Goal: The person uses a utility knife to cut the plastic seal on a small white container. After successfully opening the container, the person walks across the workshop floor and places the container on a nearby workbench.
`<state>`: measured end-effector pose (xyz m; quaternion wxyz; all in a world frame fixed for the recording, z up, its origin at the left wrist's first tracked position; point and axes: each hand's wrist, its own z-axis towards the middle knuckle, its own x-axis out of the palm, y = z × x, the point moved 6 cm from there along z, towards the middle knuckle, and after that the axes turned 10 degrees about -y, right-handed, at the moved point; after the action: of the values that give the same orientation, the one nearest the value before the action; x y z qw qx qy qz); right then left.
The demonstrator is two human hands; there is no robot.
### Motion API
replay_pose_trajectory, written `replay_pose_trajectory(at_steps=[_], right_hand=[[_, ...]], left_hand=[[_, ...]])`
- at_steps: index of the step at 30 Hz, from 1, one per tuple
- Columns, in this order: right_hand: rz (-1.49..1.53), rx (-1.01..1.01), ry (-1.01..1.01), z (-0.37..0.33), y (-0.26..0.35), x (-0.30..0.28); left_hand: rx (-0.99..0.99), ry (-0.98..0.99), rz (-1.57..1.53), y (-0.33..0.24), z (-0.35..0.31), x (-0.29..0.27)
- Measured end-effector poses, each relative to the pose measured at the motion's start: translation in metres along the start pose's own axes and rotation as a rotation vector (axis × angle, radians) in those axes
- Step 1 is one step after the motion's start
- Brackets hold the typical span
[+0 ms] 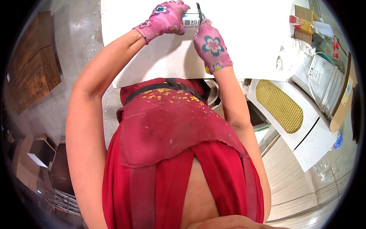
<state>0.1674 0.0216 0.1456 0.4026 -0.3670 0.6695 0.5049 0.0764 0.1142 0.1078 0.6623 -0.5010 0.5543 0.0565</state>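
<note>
On the white tabletop [152, 61], a small white printed piece [191, 21] with dark lettering and a touch of blue lies between my hands. My left hand [164, 21], in a pink flowered glove, curls around its left end, thumb and fingers on either side. My right hand [212, 45], gloved alike, is closed at its right end. From that fist a slim dark blade-like tool [199, 10] points up and away; its handle is hidden in the glove. A bit of something yellow [207, 70] shows beside my right wrist at the table's near edge.
To the right stand a white bucket [318, 76], crumpled white plastic [292, 55] and a stool or chair with a yellow perforated pad [279, 106]. Packets and small goods [305, 24] crowd the far right. Brown wooden boards [32, 61] lie on the floor at left.
</note>
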Motion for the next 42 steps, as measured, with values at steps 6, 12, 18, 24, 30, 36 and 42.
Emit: replay_pose_trajectory(at_steps=[6, 12, 18, 24, 30, 36, 42], right_hand=[[0.020, 0.004, -0.045, -0.015, 0.004, -0.001], [0.052, 0.030, -0.041, -0.018, -0.001, 0.001], [0.106, 0.024, -0.065, -0.002, -0.002, 0.003], [0.052, 0.149, 0.009, -0.032, -0.009, 0.003], [0.092, 0.012, -0.071, 0.001, -0.003, -0.003], [0.031, 0.082, -0.012, -0.031, -0.003, 0.001], [0.008, 0.020, 0.025, -0.028, -0.002, -0.008]], left_hand=[[-0.017, 0.021, 0.018, 0.001, 0.001, -0.003], [-0.046, 0.045, -0.008, 0.002, 0.005, -0.002], [-0.035, -0.006, -0.010, -0.001, 0.001, -0.004], [-0.008, -0.005, 0.002, -0.003, -0.002, 0.000], [-0.015, -0.063, -0.024, 0.000, -0.005, 0.004], [0.043, -0.020, 0.115, -0.011, -0.007, 0.004], [-0.005, 0.001, 0.087, -0.013, -0.010, 0.003]])
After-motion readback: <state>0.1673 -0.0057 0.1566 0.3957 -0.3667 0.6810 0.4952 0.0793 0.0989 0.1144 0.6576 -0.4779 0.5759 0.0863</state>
